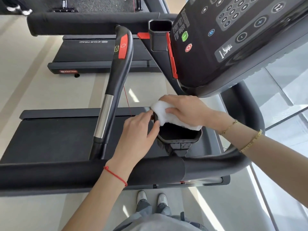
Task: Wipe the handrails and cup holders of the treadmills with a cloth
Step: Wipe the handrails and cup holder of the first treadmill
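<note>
A white cloth (168, 115) lies over the far rim of a black cup holder (179, 136) on the near treadmill. My right hand (185, 108) presses down on the cloth, its fingers curled over it. My left hand (139, 129) holds the left wall of the cup holder, thumb on the rim. The padded black handrail (66, 170) runs across in front of me, under my left forearm. A curved handrail (115, 84) with a chrome sensor strip and a red panel rises to the left of the hands.
The console (233, 39) with its buttons hangs above and right of the hands. A second cup holder (159, 35) sits beyond it. The running belt (55, 137) lies below the rails. Another treadmill (93, 52) stands farther off. My feet (152, 200) are on pale floor.
</note>
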`<action>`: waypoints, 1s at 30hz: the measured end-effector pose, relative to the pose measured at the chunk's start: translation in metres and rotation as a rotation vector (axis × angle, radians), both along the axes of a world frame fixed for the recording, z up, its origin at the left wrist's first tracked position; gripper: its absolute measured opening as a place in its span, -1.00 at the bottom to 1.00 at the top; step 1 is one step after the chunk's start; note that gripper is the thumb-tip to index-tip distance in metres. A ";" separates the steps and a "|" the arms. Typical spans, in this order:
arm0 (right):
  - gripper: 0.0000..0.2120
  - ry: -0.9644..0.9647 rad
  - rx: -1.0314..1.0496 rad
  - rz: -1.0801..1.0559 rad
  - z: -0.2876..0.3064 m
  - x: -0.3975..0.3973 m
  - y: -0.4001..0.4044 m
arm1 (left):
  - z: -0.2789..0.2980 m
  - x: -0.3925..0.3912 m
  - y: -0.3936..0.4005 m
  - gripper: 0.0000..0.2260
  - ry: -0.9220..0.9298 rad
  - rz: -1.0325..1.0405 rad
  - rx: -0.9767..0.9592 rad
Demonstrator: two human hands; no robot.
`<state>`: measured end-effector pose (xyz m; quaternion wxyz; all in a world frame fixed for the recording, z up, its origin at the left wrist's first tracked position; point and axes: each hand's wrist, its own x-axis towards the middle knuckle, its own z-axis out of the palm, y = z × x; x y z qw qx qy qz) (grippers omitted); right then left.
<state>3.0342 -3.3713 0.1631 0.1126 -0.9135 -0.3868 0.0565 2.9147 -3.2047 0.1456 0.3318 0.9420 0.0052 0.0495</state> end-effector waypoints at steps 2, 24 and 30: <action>-0.69 -0.006 0.011 0.037 -0.001 0.002 0.001 | -0.001 0.000 0.001 -0.76 0.003 0.000 -0.020; -0.49 0.085 0.197 -0.385 -0.014 -0.044 -0.026 | -0.002 -0.001 -0.001 -0.55 0.016 -0.022 0.024; -0.43 0.293 0.318 -0.615 -0.021 -0.069 -0.031 | -0.009 0.003 -0.006 -0.52 0.038 -0.018 -0.055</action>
